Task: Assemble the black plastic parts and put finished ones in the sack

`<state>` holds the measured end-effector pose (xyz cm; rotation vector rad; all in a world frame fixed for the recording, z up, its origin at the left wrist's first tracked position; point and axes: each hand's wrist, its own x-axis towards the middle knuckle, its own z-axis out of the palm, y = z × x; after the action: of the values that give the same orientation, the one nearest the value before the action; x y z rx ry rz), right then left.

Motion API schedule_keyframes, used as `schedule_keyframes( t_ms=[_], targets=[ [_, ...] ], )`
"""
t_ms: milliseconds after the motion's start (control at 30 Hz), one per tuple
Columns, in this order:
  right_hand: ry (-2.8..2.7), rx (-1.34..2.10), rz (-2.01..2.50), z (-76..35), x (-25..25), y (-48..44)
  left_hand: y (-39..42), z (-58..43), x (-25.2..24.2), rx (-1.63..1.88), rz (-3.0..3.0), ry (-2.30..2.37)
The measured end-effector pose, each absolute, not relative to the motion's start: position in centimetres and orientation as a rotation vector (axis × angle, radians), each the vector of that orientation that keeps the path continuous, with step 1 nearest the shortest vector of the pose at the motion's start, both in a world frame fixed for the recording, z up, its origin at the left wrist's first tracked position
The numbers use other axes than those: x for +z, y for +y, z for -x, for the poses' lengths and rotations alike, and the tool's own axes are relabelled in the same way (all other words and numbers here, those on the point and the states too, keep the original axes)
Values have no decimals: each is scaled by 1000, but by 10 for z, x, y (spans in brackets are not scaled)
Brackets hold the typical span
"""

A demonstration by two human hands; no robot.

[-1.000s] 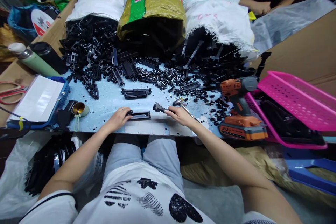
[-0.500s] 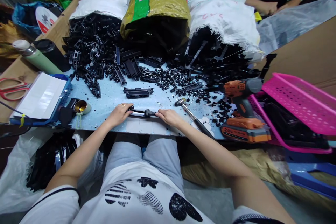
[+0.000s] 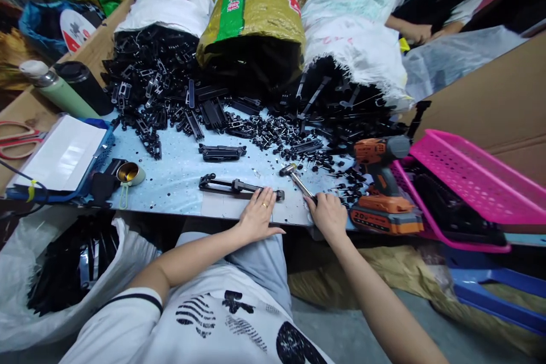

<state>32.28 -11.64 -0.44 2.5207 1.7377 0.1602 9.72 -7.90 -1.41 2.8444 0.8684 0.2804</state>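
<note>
A long black plastic bracket [image 3: 222, 186] lies near the table's front edge. My left hand [image 3: 258, 215] rests across the bracket's right part, fingers stretched out and flat on it. My right hand [image 3: 330, 216] is closed around the grip of a hammer [image 3: 302, 182], whose metal head lies on the blue table surface pointing away from me. Beyond the bracket sits another black assembly [image 3: 222, 152]. Small black pins with metal shafts [image 3: 273, 132] are scattered behind the hammer.
An orange cordless drill [image 3: 381, 182] stands right of my right hand, beside a pink basket [image 3: 460, 179]. At left are a small metal cup [image 3: 131, 173], papers [image 3: 68, 151] and scissors [image 3: 19, 139]. Sacks [image 3: 251, 17] spill black parts behind. Another person's hands [image 3: 420, 32] show at upper right.
My left hand moved right, from the bracket's left end onto its right part. My right hand let go of the bracket and took hold of the hammer's handle. The bracket now lies on the table.
</note>
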Motion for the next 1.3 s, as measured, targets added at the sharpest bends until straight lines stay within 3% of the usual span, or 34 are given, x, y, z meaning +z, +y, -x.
schedule_keyframes(
  t_ms=[300,467,567,633,700,767,833,1000,1133,1300],
  targets=[
    [2217,-818,-2925,-261,80,-136,-76,-96,-27,232,-2863,886],
    [2209,-993,-2363,-213,45,-144,-77,-98,-33,286,-2793,821],
    [2045,-1087,-2353,-231,31,-134,-73,-93,-23,329,-2756,769],
    [1908,-1001,-2493,-258,31,-126,-64,-79,-6,408,-2745,815],
    [1859,-637,-2603,-283,33,-118,-50,-53,14,559,-2685,1078],
    [2007,-227,-2569,-293,33,-108,-36,-21,33,690,-2529,1450],
    [2335,-4,-2369,-284,29,-94,-26,7,46,628,-2432,1522],
    [2779,-77,-1570,-225,23,-57,-23,25,41,547,-2545,1254],
    [2681,-59,-1486,-206,41,-53,-18,15,22,516,-2652,985],
    [2711,126,-1432,-210,76,-65,-12,7,10,532,-2588,1012]
  ],
)
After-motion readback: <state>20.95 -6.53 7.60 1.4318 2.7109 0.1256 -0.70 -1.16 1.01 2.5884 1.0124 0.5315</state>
